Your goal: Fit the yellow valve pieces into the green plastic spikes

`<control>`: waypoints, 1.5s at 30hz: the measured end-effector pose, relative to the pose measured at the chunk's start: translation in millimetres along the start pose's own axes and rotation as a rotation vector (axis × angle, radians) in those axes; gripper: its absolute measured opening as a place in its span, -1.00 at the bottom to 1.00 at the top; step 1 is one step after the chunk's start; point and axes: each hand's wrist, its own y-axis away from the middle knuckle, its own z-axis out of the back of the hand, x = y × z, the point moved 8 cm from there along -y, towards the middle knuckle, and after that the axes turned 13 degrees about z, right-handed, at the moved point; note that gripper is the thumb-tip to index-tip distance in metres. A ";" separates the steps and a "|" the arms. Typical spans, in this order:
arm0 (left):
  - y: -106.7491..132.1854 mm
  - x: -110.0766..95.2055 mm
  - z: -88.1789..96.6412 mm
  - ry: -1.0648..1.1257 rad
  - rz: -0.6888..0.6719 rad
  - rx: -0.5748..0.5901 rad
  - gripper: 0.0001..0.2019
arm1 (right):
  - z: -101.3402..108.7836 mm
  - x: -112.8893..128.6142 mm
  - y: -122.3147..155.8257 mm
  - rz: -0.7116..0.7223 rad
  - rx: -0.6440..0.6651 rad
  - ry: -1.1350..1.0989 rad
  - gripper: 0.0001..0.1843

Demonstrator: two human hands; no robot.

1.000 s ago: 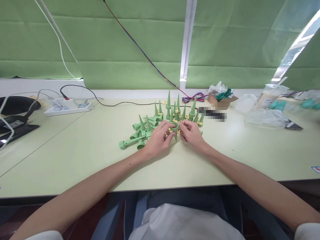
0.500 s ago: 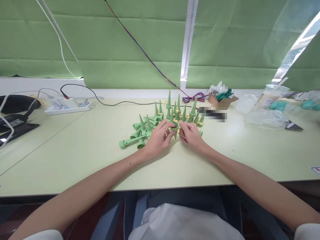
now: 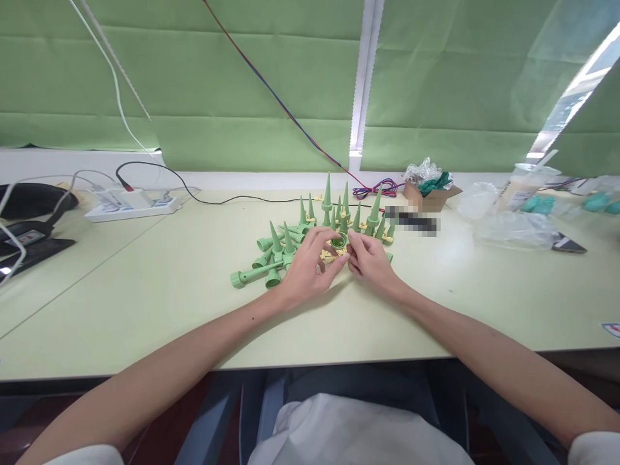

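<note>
Between my hands is a green plastic watering spike (image 3: 340,241), its round open end facing up. The fingers of my left hand (image 3: 312,261) curl around its left side at the rim, and the thumb reaches across the front below. My right hand (image 3: 369,258) is closed in a pinch against the spike's right side; what its fingertips hold is hidden. Just behind and to the left lie several more green spikes (image 3: 276,240), some standing point up, others lying flat, such as a long-stemmed piece (image 3: 254,274). Small yellow valves (image 3: 387,239) sit among them.
At the back left lies a white power strip (image 3: 133,208) with cables. A black cable (image 3: 232,201) crosses the table behind the spikes. A small cardboard box (image 3: 431,199), a red and blue wire coil (image 3: 382,188), a drink cup (image 3: 520,186) and plastic bags (image 3: 516,229) are at the right.
My left thumb has stretched to the right, across the front of the spike, and its lower tip is now covered. The open end has shifted slightly right and up. My right hand stays almost still.
</note>
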 end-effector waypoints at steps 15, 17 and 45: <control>-8.3 28.6 4.6 0.071 0.339 0.021 -0.46 | -7.8 8.1 2.0 0.109 0.102 -0.007 -0.51; -8.4 28.8 3.5 0.071 0.341 0.041 -0.45 | -9.0 8.3 3.0 0.108 0.121 0.012 -0.51; -4.7 17.2 -7.1 -0.032 0.059 0.106 -0.88 | -1.7 -3.7 2.1 0.046 0.092 0.136 -0.45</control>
